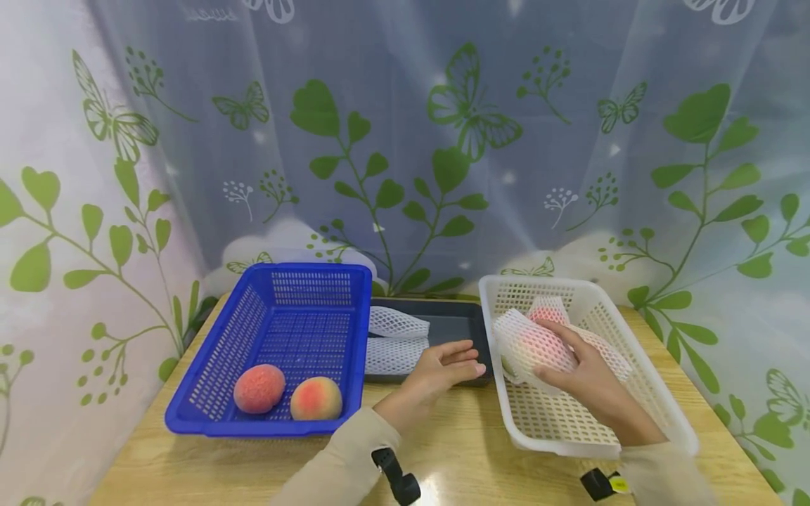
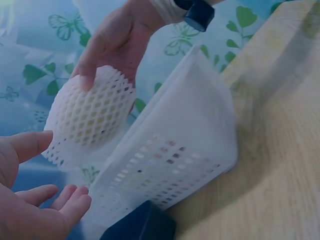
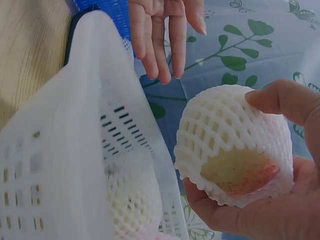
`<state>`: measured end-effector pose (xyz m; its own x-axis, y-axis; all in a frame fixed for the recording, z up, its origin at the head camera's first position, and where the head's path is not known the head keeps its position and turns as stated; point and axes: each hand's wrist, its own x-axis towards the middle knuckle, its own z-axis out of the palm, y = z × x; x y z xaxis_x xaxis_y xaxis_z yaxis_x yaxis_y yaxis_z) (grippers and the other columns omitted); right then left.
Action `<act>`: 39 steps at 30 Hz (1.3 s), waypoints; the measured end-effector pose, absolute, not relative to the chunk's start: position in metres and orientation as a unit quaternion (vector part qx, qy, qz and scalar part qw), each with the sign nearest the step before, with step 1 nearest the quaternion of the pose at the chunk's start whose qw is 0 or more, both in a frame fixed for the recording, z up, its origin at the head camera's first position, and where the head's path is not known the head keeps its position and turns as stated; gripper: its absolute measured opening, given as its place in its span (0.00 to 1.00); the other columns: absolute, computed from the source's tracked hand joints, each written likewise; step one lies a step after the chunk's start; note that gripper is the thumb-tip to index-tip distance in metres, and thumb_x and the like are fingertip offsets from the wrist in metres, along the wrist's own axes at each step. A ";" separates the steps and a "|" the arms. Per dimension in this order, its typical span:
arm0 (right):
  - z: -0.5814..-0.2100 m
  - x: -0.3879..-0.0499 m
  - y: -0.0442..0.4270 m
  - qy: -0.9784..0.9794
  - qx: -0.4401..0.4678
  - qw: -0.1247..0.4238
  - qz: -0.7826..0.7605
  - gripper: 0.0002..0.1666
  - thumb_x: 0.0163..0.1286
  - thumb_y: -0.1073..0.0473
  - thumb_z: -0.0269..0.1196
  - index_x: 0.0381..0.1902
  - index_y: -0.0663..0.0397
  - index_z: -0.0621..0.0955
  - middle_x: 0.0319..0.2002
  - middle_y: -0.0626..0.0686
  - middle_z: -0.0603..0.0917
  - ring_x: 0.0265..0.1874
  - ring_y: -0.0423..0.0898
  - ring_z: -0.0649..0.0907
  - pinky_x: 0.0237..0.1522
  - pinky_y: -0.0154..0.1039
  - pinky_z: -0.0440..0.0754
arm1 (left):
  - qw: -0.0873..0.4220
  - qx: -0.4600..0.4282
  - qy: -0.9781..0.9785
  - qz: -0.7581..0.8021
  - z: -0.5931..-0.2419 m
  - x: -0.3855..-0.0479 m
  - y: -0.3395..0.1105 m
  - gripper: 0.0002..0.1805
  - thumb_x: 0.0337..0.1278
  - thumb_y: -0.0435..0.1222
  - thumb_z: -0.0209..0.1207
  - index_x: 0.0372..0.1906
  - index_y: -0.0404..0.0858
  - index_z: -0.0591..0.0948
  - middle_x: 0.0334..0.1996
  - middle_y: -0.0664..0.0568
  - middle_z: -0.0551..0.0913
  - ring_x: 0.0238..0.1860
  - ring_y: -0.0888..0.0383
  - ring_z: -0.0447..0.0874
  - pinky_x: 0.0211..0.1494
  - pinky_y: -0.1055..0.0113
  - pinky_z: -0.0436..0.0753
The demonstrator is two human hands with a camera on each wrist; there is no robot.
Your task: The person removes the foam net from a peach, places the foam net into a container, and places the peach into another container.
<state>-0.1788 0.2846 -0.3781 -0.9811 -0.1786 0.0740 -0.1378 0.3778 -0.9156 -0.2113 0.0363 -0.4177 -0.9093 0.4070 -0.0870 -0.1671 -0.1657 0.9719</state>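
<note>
Peach (image 1: 549, 349) in its foam net (image 1: 511, 330), and I'm gripping it with my right hand (image 1: 591, 383) over the white basket (image 1: 563, 444), near the left edge; my empty left hand (image 1: 436, 372) is hanging off to its left.

A plain beige fabric sleeve (image 1: 338, 460) and black strapped wrist camera (image 1: 405, 488) dress the left arm (image 1: 391, 411); the right arm (image 1: 635, 422) wears a matching beige sleeve (image 1: 666, 479) and black wrist camera (image 1: 595, 485) with yellow label (image 1: 619, 483).

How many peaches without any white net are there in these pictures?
2, both in the blue basket: a redder peach on the left and a yellower peach on the right, near the front edge. Others may be hidden in the white basket.
</note>
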 end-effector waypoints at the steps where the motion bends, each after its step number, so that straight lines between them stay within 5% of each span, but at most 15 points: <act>1: -0.377 -0.179 0.282 0.829 -0.100 0.021 -0.550 0.45 0.62 0.63 0.66 0.73 0.45 0.59 0.71 0.64 0.55 0.57 0.56 0.71 0.48 0.33 0.78 | 0.187 0.100 0.618 0.757 -0.416 -0.213 0.034 0.32 0.54 0.31 0.65 0.65 0.32 0.70 0.58 0.42 0.77 0.58 0.50 0.78 0.64 0.59 0.73; 10: -0.376 -0.184 0.259 0.833 -0.134 0.045 -0.535 0.48 0.61 0.60 0.68 0.74 0.48 0.58 0.72 0.64 0.55 0.63 0.62 0.66 0.58 0.48 0.71 | 0.176 0.106 0.616 0.761 -0.410 -0.224 0.016 0.34 0.56 0.33 0.64 0.67 0.32 0.67 0.62 0.39 0.73 0.62 0.48 0.74 0.67 0.54 0.69; 25: -0.392 -0.195 0.223 0.786 -0.207 0.095 -0.575 0.45 0.60 0.63 0.68 0.72 0.53 0.61 0.63 0.66 0.68 0.51 0.52 0.78 0.48 0.37 0.81 | 0.225 0.101 0.554 0.795 -0.417 -0.222 0.002 0.37 0.59 0.25 0.58 0.72 0.31 0.57 0.61 0.36 0.73 0.53 0.52 0.78 0.57 0.55 0.79; 32: -0.395 -0.193 0.212 0.782 -0.180 0.086 -0.590 0.44 0.64 0.61 0.66 0.73 0.53 0.59 0.71 0.65 0.57 0.60 0.59 0.73 0.48 0.40 0.82 | 0.200 0.086 0.546 0.809 -0.424 -0.215 -0.005 0.36 0.58 0.27 0.61 0.70 0.32 0.60 0.58 0.40 0.75 0.51 0.55 0.78 0.57 0.59 0.79; 39: -0.404 -0.185 0.194 0.786 -0.108 0.064 -0.605 0.40 0.64 0.59 0.66 0.71 0.54 0.62 0.61 0.65 0.73 0.55 0.56 0.78 0.46 0.35 0.81 | 0.137 0.070 0.541 0.827 -0.434 -0.203 -0.008 0.30 0.58 0.30 0.62 0.64 0.28 0.66 0.51 0.45 0.79 0.47 0.59 0.80 0.54 0.63 0.81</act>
<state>-0.1852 0.1936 -0.4043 -0.9684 -0.2476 0.0300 -0.0925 0.2449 -0.9651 -0.2032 -0.0082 -0.4340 -0.9527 0.3022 -0.0331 -0.1512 -0.3765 0.9140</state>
